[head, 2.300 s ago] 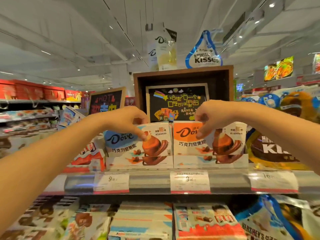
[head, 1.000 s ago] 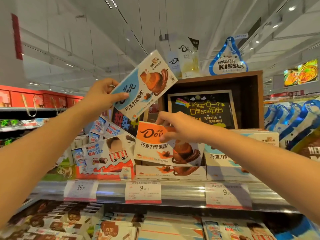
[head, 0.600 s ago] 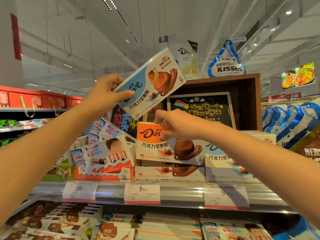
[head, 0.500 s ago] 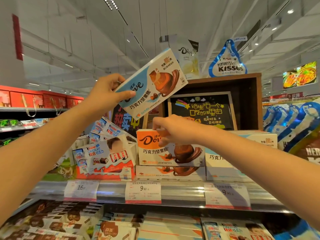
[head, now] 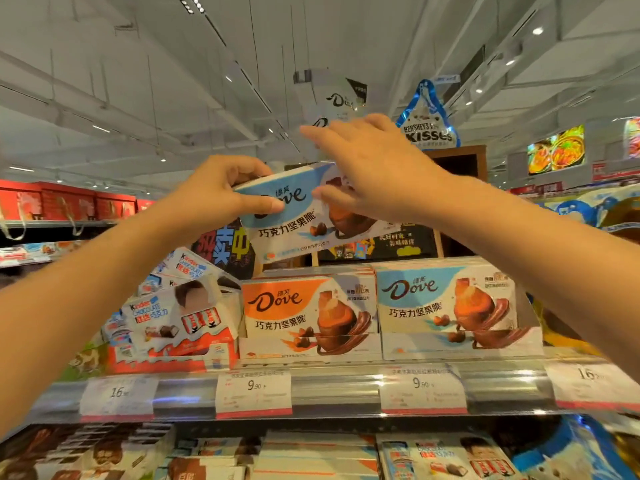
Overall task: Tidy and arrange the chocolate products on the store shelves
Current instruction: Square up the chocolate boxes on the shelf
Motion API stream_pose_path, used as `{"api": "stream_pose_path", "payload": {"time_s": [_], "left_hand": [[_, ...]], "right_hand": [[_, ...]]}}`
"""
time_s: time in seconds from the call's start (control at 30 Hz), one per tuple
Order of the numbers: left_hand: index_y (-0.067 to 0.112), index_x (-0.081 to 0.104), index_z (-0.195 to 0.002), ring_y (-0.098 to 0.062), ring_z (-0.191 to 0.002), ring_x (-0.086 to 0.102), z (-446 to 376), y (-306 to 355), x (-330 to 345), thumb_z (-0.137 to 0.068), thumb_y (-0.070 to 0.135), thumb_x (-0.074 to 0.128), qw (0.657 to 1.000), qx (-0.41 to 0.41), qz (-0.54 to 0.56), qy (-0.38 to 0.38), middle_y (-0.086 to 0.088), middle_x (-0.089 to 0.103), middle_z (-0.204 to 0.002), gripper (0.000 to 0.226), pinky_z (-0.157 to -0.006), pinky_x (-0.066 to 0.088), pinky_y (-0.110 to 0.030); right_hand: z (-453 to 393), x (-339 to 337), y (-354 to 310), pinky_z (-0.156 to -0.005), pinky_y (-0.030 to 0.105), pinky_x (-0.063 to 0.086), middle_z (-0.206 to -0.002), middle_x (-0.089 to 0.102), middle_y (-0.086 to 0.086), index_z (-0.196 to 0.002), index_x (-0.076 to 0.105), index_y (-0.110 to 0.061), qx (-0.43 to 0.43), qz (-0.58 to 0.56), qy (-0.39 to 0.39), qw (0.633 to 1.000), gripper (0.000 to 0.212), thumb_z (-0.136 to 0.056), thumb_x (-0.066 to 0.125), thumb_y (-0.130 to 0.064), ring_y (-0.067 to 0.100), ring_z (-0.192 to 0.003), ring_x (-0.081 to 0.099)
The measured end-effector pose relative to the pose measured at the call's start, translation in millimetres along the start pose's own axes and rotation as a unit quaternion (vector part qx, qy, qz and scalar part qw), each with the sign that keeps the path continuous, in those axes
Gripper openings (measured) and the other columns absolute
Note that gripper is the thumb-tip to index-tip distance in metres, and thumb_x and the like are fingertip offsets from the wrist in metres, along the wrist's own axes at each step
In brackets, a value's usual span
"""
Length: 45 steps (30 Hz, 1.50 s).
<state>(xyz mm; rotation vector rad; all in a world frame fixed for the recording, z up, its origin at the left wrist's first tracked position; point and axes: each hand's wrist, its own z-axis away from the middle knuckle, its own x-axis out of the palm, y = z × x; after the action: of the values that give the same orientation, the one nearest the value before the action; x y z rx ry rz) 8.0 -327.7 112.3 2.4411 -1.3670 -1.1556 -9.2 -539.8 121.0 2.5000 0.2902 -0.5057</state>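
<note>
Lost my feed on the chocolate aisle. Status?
Left hand grips blue Dove box, held above shelf. Right hand open, reaching onto box. Blue stack below right, nothing blocking.

Left hand [head: 221, 194] raised, fingers pinching; right hand [head: 374, 171] raised, fingers spread.

A chocolate box [head: 294, 216] is held in the air above the shelf [head: 346, 389], with the left hand [head: 221, 192] at its left end and the right hand [head: 374, 171] over its upper right part. On the shelf below, two display boxes stand side by side: one [head: 308, 313] directly beneath the held box, the other [head: 446, 306] touching it on the right. A carton of bars [head: 173, 327] sits to their left. Price tags [head: 252, 393] hang along the shelf's front edge. A hanging bag [head: 429, 129] is behind the right hand.
</note>
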Motion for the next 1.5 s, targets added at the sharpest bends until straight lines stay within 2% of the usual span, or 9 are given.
{"api": "stream_pose_path", "payload": {"time_s": [0.13,0.27,0.43,0.6,0.83,1.07,1.2,1.37,1.5], "left_hand": [[0.021,0.067,-0.088,-0.016,-0.079,0.069,-3,12,20,-0.061,0.037,0.072,0.998,0.027,0.045,-0.034,0.004,0.072,-0.081,0.031,-0.072,0.055,-0.036],[0.018,0.061,-0.095,-0.012,-0.080,0.071,-8,8,39,-0.056,0.034,0.075,0.985,0.007,0.106,-0.134,0.007,0.074,-0.085,0.044,-0.059,0.057,-0.024],[0.033,0.051,-0.116,-0.003,-0.110,0.053,-11,-22,58,-0.045,0.067,0.076,0.947,0.004,-0.140,-0.290,0.016,0.056,-0.120,0.082,-0.097,0.044,-0.027],[0.038,0.047,-0.114,0.002,-0.104,0.047,-11,-45,75,-0.062,0.045,0.081,0.930,0.000,-0.182,-0.320,0.024,0.048,-0.114,0.063,-0.081,0.039,-0.017],[0.048,0.045,-0.108,0.002,-0.106,0.048,-14,-60,75,-0.049,0.058,0.079,0.936,-0.019,-0.144,-0.322,0.026,0.050,-0.114,0.069,-0.087,0.047,-0.027],[0.044,0.044,-0.111,0.004,-0.106,0.045,-12,-59,77,-0.062,0.043,0.082,0.938,-0.019,-0.146,-0.315,0.024,0.047,-0.116,0.062,-0.086,0.044,-0.023],[0.043,0.044,-0.111,0.006,-0.104,0.046,-11,-58,76,-0.063,0.039,0.082,0.938,-0.024,-0.147,-0.312,0.025,0.048,-0.113,0.061,-0.082,0.044,-0.020],[0.043,0.044,-0.109,0.003,-0.104,0.048,-11,-59,75,-0.065,0.041,0.081,0.935,-0.023,-0.155,-0.319,0.023,0.049,-0.114,0.057,-0.081,0.046,-0.020],[0.045,0.043,-0.107,0.000,-0.105,0.049,-12,-60,75,-0.065,0.044,0.079,0.932,-0.019,-0.157,-0.325,0.023,0.049,-0.113,0.055,-0.085,0.048,-0.024]], "right_hand": [[8,-12,12,-0.083,0.038,0.044,-0.121,0.059,0.006,-0.128,0.048,-0.019,0.028,-0.031,-0.128,0.991,0.042,-0.092,0.050,-0.042,0.025,-0.109,0.053],[24,-24,27,-0.070,0.029,0.046,-0.114,0.061,0.004,-0.118,0.055,-0.015,0.101,-0.155,-0.257,0.949,0.036,-0.091,0.054,-0.037,0.021,-0.100,0.057],[54,-15,59,-0.067,0.026,0.048,-0.113,0.059,-0.001,-0.103,0.047,-0.024,0.154,-0.152,-0.322,0.922,0.023,-0.089,0.056,-0.039,0.017,-0.096,0.057],[77,-13,78,-0.067,0.028,0.058,-0.101,0.060,-0.008,-0.101,0.049,-0.026,0.197,-0.175,-0.406,0.875,0.018,-0.089,0.056,-0.038,0.010,-0.086,0.063],[94,16,74,-0.064,0.021,0.051,-0.111,0.058,-0.001,-0.111,0.048,-0.018,0.182,-0.173,-0.415,0.874,0.025,-0.091,0.057,-0.029,0.012,-0.088,0.059],[101,34,67,-0.089,0.032,0.049,-0.119,0.042,-0.005,-0.125,0.043,-0.032,0.114,-0.156,-0.388,0.901,0.051,-0.084,0.067,-0.015,0.016,-0.110,0.045],[101,35,71,-0.076,0.017,0.051,-0.115,0.051,-0.011,-0.114,0.057,-0.026,0.120,-0.227,-0.385,0.886,0.034,-0.083,0.068,-0.019,0.008,-0.111,0.049],[91,41,81,-0.070,0.017,0.048,-0.095,0.065,-0.006,-0.101,0.068,-0.014,0.151,-0.321,-0.356,0.865,0.024,-0.091,0.054,-0.031,0.009,-0.089,0.060],[80,62,89,-0.082,0.020,0.041,-0.100,0.058,-0.007,-0.112,0.064,-0.012,0.158,-0.248,-0.346,0.891,0.024,-0.096,0.048,-0.017,0.010,-0.095,0.055]]}}
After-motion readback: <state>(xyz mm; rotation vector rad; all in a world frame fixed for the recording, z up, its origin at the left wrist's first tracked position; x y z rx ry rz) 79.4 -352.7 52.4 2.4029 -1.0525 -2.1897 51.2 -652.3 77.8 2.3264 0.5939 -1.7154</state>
